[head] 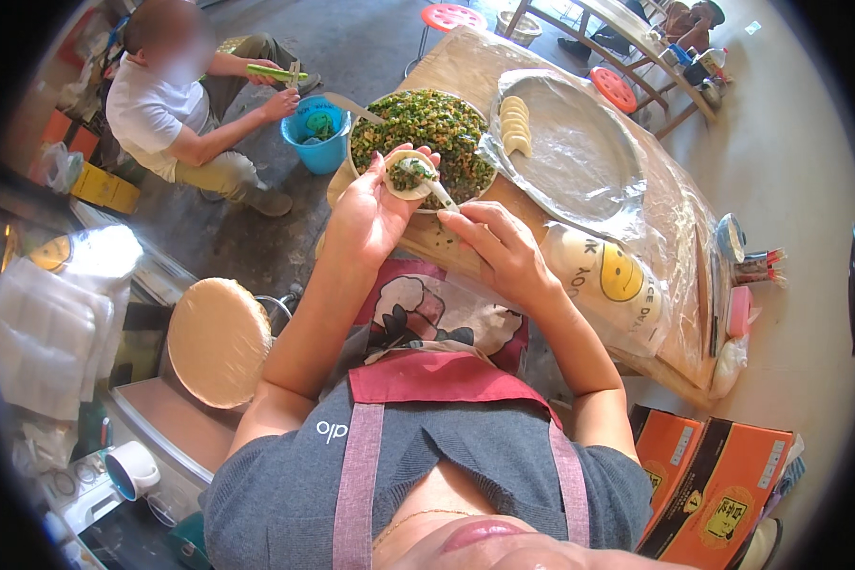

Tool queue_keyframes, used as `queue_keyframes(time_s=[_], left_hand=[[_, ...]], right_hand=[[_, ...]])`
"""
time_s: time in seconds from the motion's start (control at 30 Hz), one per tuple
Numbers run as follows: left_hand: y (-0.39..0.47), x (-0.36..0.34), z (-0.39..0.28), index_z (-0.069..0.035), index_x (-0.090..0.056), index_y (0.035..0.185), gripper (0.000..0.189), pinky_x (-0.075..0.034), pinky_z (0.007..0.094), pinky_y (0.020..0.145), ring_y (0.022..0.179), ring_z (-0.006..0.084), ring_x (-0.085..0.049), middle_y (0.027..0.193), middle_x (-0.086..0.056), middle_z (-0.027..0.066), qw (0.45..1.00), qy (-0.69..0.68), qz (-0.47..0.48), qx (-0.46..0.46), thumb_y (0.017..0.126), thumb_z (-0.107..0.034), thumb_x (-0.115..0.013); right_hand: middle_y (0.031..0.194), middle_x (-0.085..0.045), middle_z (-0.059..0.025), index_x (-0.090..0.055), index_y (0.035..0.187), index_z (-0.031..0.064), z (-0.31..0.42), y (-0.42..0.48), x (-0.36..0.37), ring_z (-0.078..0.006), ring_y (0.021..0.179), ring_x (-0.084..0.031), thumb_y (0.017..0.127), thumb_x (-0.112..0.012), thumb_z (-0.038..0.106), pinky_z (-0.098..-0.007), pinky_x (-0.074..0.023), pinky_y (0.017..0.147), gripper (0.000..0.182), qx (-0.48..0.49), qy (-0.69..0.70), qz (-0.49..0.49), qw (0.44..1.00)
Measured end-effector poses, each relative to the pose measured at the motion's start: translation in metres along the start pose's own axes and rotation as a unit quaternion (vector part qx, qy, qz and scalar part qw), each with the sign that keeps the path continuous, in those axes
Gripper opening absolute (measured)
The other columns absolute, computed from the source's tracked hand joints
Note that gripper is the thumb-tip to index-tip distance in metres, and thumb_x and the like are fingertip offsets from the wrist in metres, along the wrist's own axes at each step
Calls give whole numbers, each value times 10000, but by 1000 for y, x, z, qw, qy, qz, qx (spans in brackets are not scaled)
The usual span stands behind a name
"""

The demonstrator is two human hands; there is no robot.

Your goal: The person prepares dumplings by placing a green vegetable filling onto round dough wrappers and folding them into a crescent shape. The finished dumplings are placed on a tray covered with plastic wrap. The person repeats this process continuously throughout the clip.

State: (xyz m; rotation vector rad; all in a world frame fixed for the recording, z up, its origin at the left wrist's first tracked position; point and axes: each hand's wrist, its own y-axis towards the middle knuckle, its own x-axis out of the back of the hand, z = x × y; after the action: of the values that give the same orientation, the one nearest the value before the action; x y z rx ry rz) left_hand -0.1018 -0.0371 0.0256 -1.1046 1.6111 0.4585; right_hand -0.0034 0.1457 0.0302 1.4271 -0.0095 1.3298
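Observation:
On the fingers of my left hand (372,210) lies a round dough wrapper (397,191), with a small heap of chopped green filling (407,171) on it. My right hand (495,246) grips the handle of a white spoon (442,194), whose bowl rests in that filling. Just beyond both hands stands a large bowl of chopped green and brown filling (427,117). A flat-bladed utensil (353,107) leans into its left side. To the right, a round tray lined with plastic film (577,167) holds a row of several folded dumplings (516,125).
A printed plastic bag (602,285) lies on the floured wooden table (463,60). At left, a seated person (164,107) holds a green vegetable (274,72) over a blue bucket (317,146). A round stool (219,342) stands by my left elbow; orange boxes (719,491) sit at my right.

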Motion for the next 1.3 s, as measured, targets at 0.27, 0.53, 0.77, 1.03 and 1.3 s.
queue_keyframes(time_s=[0.27, 0.53, 0.77, 1.03, 1.3], left_hand=[[-1, 6, -5, 105, -398, 1424, 429, -392, 541, 1195, 1396, 430, -464, 1450, -482, 313, 999, -30, -19, -15, 1135, -198, -303], [-12, 21, -9, 69, -403, 1451, 419, -420, 522, 1183, 1381, 410, -490, 1463, -493, 267, 998, -22, -16, -51, 1125, -191, -367], [-21, 31, -3, 59, -386, 1466, 422, -393, 548, 1201, 1415, 428, -447, 1496, -457, 278, 998, -42, -25, -38, 1122, -183, -358], [-18, 30, 13, 84, -407, 1448, 441, -407, 541, 1192, 1402, 426, -465, 1475, -481, 280, 999, -29, -24, -9, 1134, -213, -324], [-6, 11, 23, 88, -416, 1429, 482, -421, 520, 1175, 1391, 407, -479, 1448, -506, 278, 1000, 17, -26, -1, 1144, -277, -284]], right_hand=[[1032, -648, -146, -677, 1237, 10, 12, -2, 3, -304, 875, -676, 885, -643, -39, -387, -563, 766, 356, -141, 66, -62, 986], [923, -690, -176, -683, 1132, 2, -3, -10, -18, -284, 796, -699, 1017, -543, 68, -382, -545, 711, 193, -328, 51, -118, 936], [826, -697, -98, -687, 1079, -48, -10, -2, -24, -123, 680, -665, 1071, -501, 120, -258, -548, 616, 250, -467, 261, -201, 821], [799, -709, -127, -693, 1054, -45, -37, -8, -8, -147, 624, -673, 1073, -499, 150, -266, -546, 571, 276, -492, 368, -243, 751], [848, -700, -112, -695, 1106, -32, -9, 1, 9, -161, 709, -673, 1060, -522, 130, -280, -553, 656, 241, -435, 377, -215, 789]])
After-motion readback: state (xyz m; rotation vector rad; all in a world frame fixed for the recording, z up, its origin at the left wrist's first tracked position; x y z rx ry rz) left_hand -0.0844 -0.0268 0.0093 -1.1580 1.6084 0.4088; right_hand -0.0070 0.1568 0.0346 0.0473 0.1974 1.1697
